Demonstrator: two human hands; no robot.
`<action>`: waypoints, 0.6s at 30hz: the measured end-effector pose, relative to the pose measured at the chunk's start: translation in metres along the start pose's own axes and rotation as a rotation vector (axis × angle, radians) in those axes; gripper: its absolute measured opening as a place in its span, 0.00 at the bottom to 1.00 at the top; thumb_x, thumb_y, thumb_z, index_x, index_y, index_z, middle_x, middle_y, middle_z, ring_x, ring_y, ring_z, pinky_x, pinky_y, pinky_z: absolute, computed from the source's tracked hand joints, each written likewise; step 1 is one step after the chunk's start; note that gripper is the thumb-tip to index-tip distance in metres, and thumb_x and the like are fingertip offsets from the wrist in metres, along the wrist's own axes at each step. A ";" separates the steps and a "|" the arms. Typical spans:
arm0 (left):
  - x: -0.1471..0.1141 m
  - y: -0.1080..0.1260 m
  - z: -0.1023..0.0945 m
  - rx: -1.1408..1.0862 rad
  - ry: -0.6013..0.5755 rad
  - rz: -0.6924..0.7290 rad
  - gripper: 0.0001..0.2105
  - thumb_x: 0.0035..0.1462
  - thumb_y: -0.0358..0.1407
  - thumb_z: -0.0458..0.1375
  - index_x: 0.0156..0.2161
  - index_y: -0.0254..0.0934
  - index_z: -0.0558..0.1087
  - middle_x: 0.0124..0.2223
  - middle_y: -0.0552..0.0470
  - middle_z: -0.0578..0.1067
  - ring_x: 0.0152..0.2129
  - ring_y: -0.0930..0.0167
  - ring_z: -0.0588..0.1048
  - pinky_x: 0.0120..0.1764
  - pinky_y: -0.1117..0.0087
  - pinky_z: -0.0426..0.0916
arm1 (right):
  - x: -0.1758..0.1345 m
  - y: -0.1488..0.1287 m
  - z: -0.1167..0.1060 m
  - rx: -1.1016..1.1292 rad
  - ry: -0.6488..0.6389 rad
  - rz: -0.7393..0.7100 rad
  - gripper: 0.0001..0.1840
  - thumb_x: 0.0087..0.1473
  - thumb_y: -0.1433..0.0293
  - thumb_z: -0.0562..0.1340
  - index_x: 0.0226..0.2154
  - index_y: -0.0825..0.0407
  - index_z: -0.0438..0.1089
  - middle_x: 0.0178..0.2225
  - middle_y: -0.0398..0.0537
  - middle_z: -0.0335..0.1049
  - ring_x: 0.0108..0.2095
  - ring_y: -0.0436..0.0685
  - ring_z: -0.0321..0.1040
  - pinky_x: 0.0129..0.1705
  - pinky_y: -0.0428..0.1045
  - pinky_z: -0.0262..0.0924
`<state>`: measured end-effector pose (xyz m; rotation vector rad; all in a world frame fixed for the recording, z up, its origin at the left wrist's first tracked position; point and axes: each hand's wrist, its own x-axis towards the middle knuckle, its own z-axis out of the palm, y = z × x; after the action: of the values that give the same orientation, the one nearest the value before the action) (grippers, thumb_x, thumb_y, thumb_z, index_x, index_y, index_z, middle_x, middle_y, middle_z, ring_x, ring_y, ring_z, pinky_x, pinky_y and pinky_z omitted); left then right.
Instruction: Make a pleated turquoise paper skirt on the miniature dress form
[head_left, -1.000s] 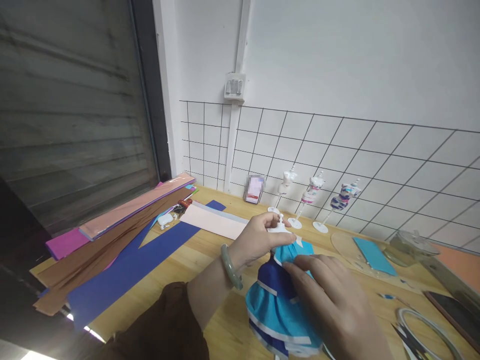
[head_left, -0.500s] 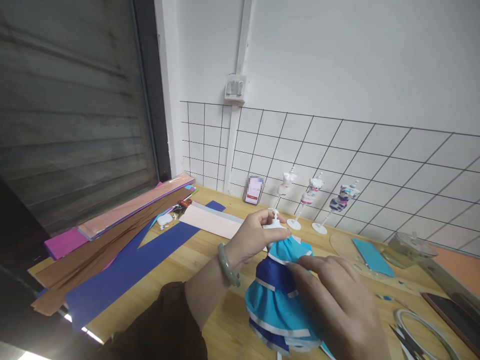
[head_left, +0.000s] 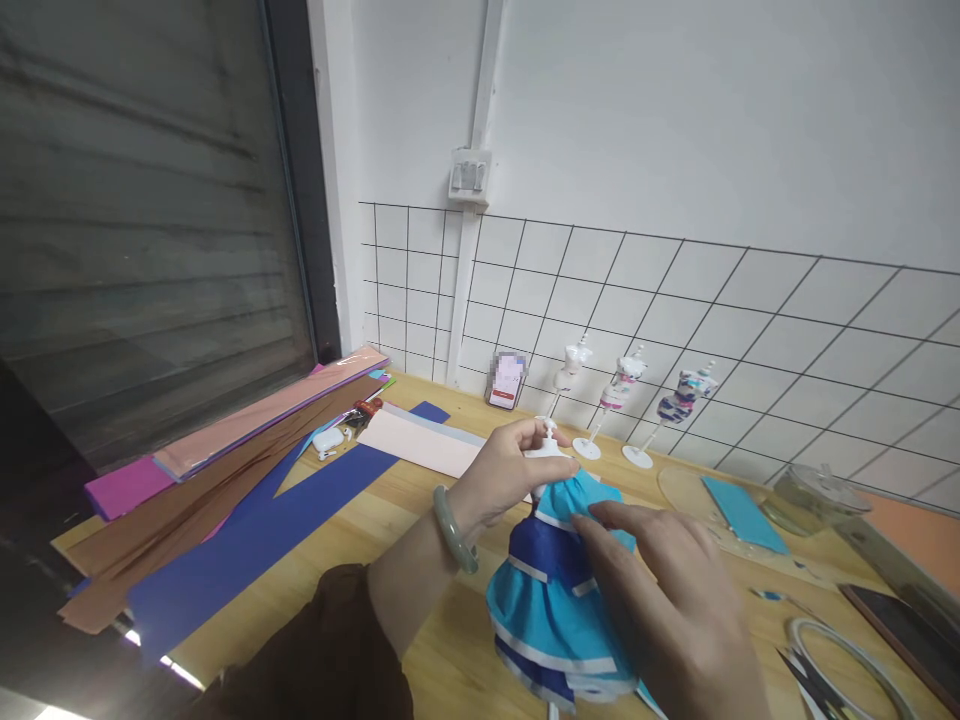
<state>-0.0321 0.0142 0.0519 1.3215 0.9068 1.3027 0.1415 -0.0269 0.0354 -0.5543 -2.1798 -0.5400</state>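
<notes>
Now the left hand (head_left: 517,465) clasps the dressed mannequin (head_left: 544,575) above the table (head_left: 450,630); the half-curled right hand (head_left: 671,590) touches its top ruffle (head_left: 564,500), grip unclear, apparently shaping it, next probably needing steady support

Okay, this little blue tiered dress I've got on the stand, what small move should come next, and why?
I'd probably smooth the top turquoise layer downward with the right hand: its fingertips appear to touch it, the layer looks gathered and flares outward, and the left hand steadies its upper edge at the white mannequin.
</notes>
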 end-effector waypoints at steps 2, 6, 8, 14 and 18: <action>0.000 0.000 -0.001 0.005 0.002 0.002 0.11 0.46 0.35 0.62 0.36 0.35 0.70 0.29 0.57 0.64 0.21 0.79 0.62 0.21 0.78 0.58 | 0.001 -0.001 0.001 0.018 0.000 -0.013 0.12 0.60 0.79 0.52 0.43 0.59 0.68 0.40 0.61 0.68 0.38 0.61 0.61 0.37 0.58 0.54; 0.000 0.001 -0.002 0.010 0.006 -0.006 0.11 0.45 0.34 0.63 0.36 0.34 0.70 0.30 0.56 0.65 0.21 0.80 0.62 0.20 0.79 0.57 | 0.002 -0.001 0.003 0.076 -0.003 -0.059 0.13 0.60 0.80 0.51 0.43 0.61 0.67 0.38 0.61 0.69 0.38 0.61 0.62 0.39 0.59 0.54; 0.000 0.002 -0.002 0.007 0.004 -0.016 0.12 0.44 0.34 0.63 0.36 0.34 0.70 0.31 0.56 0.65 0.20 0.80 0.62 0.20 0.79 0.57 | 0.003 -0.001 0.004 0.081 -0.022 -0.079 0.12 0.59 0.80 0.52 0.42 0.62 0.68 0.38 0.61 0.69 0.37 0.61 0.62 0.38 0.58 0.55; 0.001 0.002 -0.005 0.015 -0.012 -0.026 0.13 0.44 0.34 0.64 0.36 0.33 0.71 0.29 0.56 0.66 0.19 0.81 0.62 0.20 0.79 0.56 | 0.004 0.002 0.004 0.062 -0.049 -0.082 0.12 0.58 0.79 0.53 0.43 0.61 0.68 0.36 0.58 0.71 0.36 0.60 0.63 0.38 0.56 0.56; 0.001 0.003 -0.007 -0.005 0.001 -0.024 0.12 0.44 0.34 0.63 0.36 0.34 0.71 0.30 0.56 0.67 0.19 0.80 0.63 0.21 0.78 0.56 | 0.001 0.008 0.006 -0.040 -0.018 -0.022 0.12 0.56 0.78 0.57 0.44 0.58 0.67 0.38 0.56 0.71 0.37 0.59 0.64 0.38 0.55 0.56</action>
<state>-0.0394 0.0155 0.0541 1.3023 0.9166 1.2865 0.1418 -0.0166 0.0343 -0.5595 -2.1990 -0.5933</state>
